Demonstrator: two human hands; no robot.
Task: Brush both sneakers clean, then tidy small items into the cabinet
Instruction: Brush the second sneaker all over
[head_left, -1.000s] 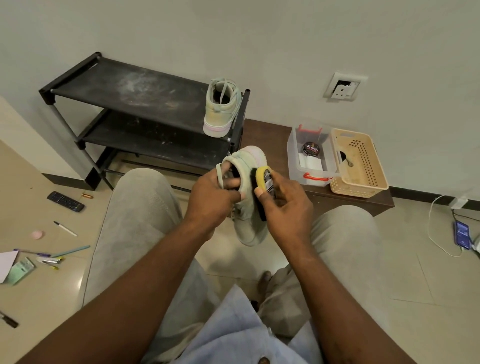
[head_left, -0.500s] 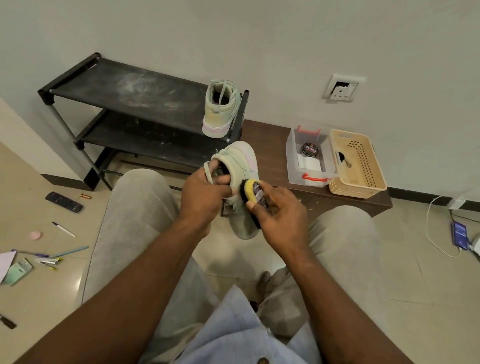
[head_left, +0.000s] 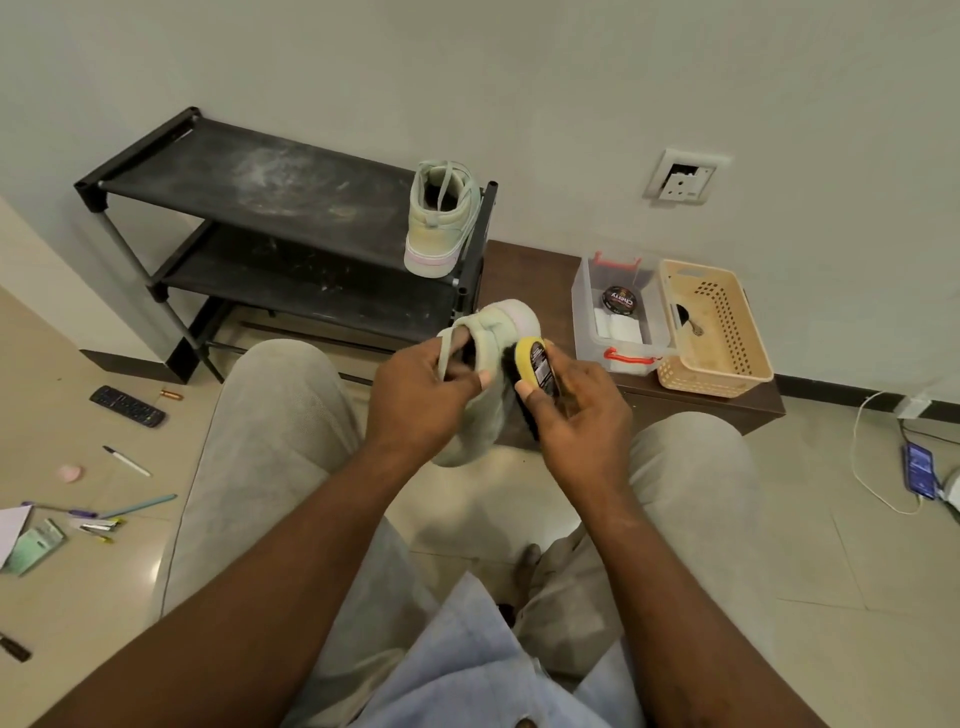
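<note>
Beige tiled floor (head_left: 857, 545) meets a pale wall w/ a socket plate (head_left: 681, 179). Black shoe rack (head_left: 249, 171) stands against the wall at L. The second sneaker (head_left: 439, 223), pale green w/ a pink sole edge, sits upright at the R end of its top shelf, heel toward the camera. Just R of the rack is a low brown cabinet (head_left: 535, 270). It carries a clear box (head_left: 587, 312) w/ a polish tin (head_left: 619, 300) inside, and a beige basket (head_left: 727, 374) touching the box's R side.

Person sits, knees apart, both arms fwd. Left hand (head_left: 415, 400) grips the held sneaker (head_left: 498, 332) at its collar, fingers curled round it, thumb laid across the side. Shoe hangs toe-down btwn the knees, in front of the cabinet. Right hand (head_left: 576, 415) holds the brush (head_left: 535, 358), fingers wrapped on its yellow back, thumb on the near edge, black bristles pressed to the sneaker's side.

On the floor at L: remote (head_left: 127, 406), pens (head_left: 126, 461), paper scraps (head_left: 34, 545). Phone (head_left: 918, 470) on a cable lies far R.
</note>
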